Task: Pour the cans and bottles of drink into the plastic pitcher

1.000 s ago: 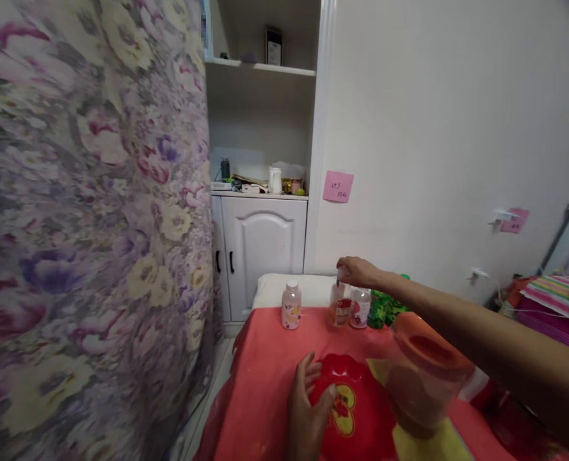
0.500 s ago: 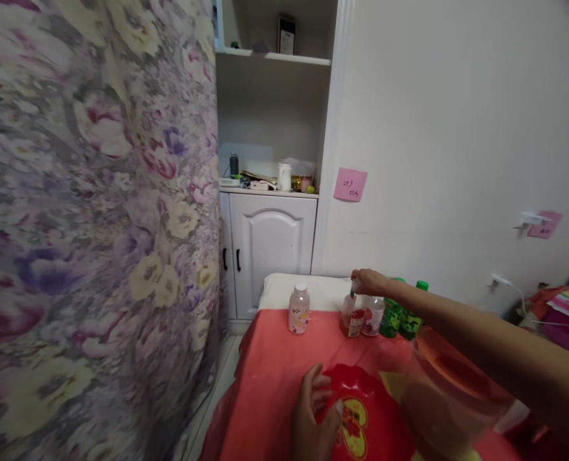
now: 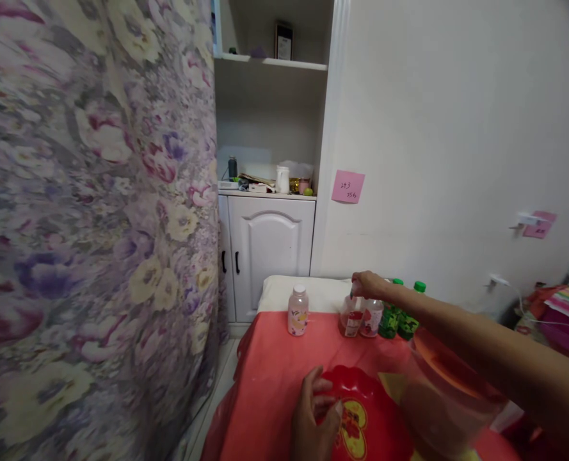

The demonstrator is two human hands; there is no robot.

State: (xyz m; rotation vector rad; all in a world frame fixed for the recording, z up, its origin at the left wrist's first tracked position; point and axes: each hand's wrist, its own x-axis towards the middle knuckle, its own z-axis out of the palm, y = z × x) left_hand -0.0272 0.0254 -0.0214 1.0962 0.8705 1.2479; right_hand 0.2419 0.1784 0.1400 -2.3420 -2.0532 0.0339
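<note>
My right hand point(image 3: 368, 285) is closed around the top of a clear bottle point(image 3: 351, 318) with a red-and-white label, which stands upright at the back of the table. Close by on its right is a clear bottle with a pink label point(image 3: 371, 320), then two green bottles point(image 3: 390, 318) with green caps. A pale pink bottle point(image 3: 298, 314) with a white cap stands apart to the left. Nearer to me, my left hand point(image 3: 315, 416) is held with fingers apart and nothing in it, over the left rim of a red scalloped tray point(image 3: 380, 410) with yellow patterns.
The table has a red cover point(image 3: 269, 378) over a white cloth point(image 3: 274, 288). A translucent tub point(image 3: 450, 397) stands under my right forearm. Floral curtain point(image 3: 121, 224) hangs on the left; a white cabinet point(image 3: 274, 250) is behind. Purple and striped things point(image 3: 565, 320) lie far right.
The view has shifted slightly. My right hand stays at the bottle's top, and my left hand keeps its pose by the tray. The bottles stand where they were.
</note>
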